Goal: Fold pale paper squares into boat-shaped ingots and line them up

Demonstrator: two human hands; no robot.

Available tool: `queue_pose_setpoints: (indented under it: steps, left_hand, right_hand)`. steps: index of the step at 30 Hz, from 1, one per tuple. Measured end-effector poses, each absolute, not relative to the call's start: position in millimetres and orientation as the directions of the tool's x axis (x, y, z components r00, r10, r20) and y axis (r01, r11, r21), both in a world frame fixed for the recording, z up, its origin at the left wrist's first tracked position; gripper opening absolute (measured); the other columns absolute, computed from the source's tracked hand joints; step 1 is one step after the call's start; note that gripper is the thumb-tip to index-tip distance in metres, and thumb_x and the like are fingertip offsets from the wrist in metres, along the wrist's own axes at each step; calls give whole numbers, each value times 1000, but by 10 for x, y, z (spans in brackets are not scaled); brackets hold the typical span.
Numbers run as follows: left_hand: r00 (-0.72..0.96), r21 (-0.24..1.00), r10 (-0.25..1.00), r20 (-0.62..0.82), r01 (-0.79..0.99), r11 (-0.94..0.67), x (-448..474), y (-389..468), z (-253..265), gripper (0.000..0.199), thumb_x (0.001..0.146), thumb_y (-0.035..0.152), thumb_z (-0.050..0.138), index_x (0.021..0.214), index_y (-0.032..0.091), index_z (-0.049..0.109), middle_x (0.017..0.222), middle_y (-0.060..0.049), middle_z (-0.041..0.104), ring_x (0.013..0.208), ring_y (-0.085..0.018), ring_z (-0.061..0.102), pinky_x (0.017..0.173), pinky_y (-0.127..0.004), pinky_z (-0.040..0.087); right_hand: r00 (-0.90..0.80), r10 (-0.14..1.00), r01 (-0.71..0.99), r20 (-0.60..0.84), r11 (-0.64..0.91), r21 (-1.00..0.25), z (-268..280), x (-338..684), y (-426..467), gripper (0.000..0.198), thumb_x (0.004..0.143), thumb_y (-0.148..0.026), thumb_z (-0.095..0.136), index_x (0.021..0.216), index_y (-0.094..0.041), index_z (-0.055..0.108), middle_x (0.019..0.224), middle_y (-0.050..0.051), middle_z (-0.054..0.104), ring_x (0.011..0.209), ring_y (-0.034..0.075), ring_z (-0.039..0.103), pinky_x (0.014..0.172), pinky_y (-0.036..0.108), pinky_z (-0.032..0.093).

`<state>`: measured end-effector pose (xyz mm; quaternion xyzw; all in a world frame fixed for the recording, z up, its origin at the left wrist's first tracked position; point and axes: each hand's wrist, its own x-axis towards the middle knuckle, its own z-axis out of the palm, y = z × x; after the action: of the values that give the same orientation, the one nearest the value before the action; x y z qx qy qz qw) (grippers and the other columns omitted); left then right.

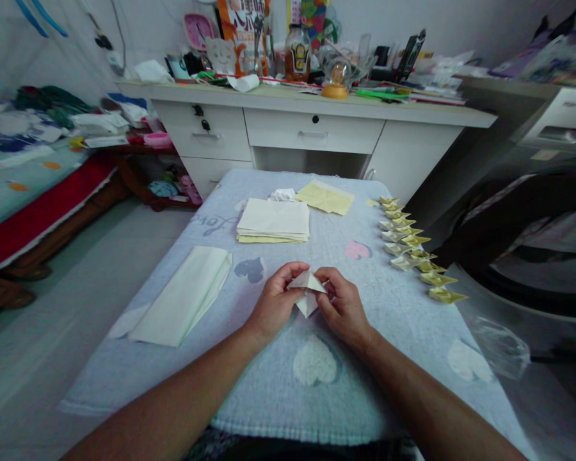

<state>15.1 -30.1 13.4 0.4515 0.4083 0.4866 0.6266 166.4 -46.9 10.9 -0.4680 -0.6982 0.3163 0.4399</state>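
Note:
A small piece of folded white paper (308,303) is held between my two hands above the cloth-covered table. My left hand (279,296) pinches its left side, fingers curled behind it. On its right side my right hand (342,299) grips with thumb and fingers. A peaked flap stands up at the top, and a pointed part hangs below. Beyond my hands lies a stack of white and yellow paper sheets (272,219). Folded paper boats (406,263), yellow and white, stand in rows along the table's right edge.
A long folded white paper bundle (182,296) lies on the left of the blue tablecloth (249,403). A creased yellow sheet (325,196) and crumpled white paper (282,194) are at the back. Behind stands a cluttered desk (312,128); a washing machine (557,192) is at right.

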Motion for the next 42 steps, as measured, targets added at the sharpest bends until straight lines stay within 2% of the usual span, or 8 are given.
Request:
queue_pose_setpoints:
  steps: [7, 11, 13, 15, 19, 25, 34, 42]
  left_hand:
    - [204, 956, 975, -84, -259, 137, 140, -323, 176, 32, 71, 14, 62, 103, 18, 65, 93, -3, 68, 83, -16, 61, 75, -27, 47]
    - [328, 936, 943, -55, -313, 163, 66, -326, 184, 48, 66, 10, 58, 113, 20, 58, 100, -4, 67, 85, -16, 61, 73, -25, 46]
    - [377, 910, 925, -43, -368, 192, 29, -324, 200, 56, 64, 15, 59, 120, 21, 52, 106, -6, 66, 86, -17, 62, 71, -26, 47]
    - [395, 878, 916, -72, -411, 246, 11, -318, 208, 54, 69, 25, 59, 122, 21, 50, 106, -7, 66, 86, -19, 63, 70, -29, 49]
    - [304, 878, 931, -203, -365, 311, 35, -299, 181, 39, 83, 47, 56, 107, 17, 61, 89, -7, 67, 76, -17, 63, 62, -26, 49]
    - [243, 918, 933, -265, -234, 322, 76, -295, 146, 34, 77, 44, 67, 86, 11, 71, 73, -5, 67, 64, -13, 60, 57, -22, 46]
    - [287, 920, 924, -252, -224, 320, 113, -308, 128, 32, 74, 43, 70, 81, 11, 72, 68, -4, 66, 64, -13, 59, 64, -25, 46]
    - [276, 939, 936, -218, -201, 278, 110, -318, 150, 28, 76, 38, 69, 82, 11, 70, 68, -2, 64, 61, -11, 54, 60, -23, 41]
  right_hand:
    - [-142, 928, 426, 344, 371, -825, 88, 1694, -457, 31, 74, -8, 47, 100, -22, 54, 86, 1, 62, 73, 15, 57, 65, 25, 43]
    - [-129, 929, 419, 347, 369, -830, 73, 1711, -471, 28, 75, -8, 48, 98, -22, 54, 85, 1, 62, 74, 15, 58, 64, 25, 42]
    - [-132, 920, 428, 370, 390, -816, 68, 1716, -475, 26, 75, -9, 49, 97, -22, 54, 84, 1, 62, 73, 16, 58, 63, 25, 42]
    - [-150, 904, 454, 402, 424, -784, 74, 1714, -477, 24, 76, -10, 50, 96, -22, 54, 83, 2, 62, 71, 16, 58, 63, 25, 42]
    - [-230, 856, 517, 463, 510, -687, 117, 1702, -480, 21, 76, -13, 53, 95, -23, 55, 85, 3, 62, 72, 17, 58, 63, 26, 43]
    - [-292, 821, 600, 491, 557, -575, 131, 1692, -489, 20, 78, -20, 61, 96, -22, 55, 84, 5, 61, 72, 17, 57, 62, 27, 42]
    - [-133, 867, 629, 480, 448, -635, 120, 1659, -478, 21, 73, -25, 68, 83, -20, 50, 75, 0, 55, 67, 15, 52, 61, 26, 39]
    - [-145, 869, 533, 473, 471, -703, 161, 1676, -502, 14, 75, -22, 62, 85, -20, 52, 74, -1, 54, 66, 14, 50, 61, 26, 38]
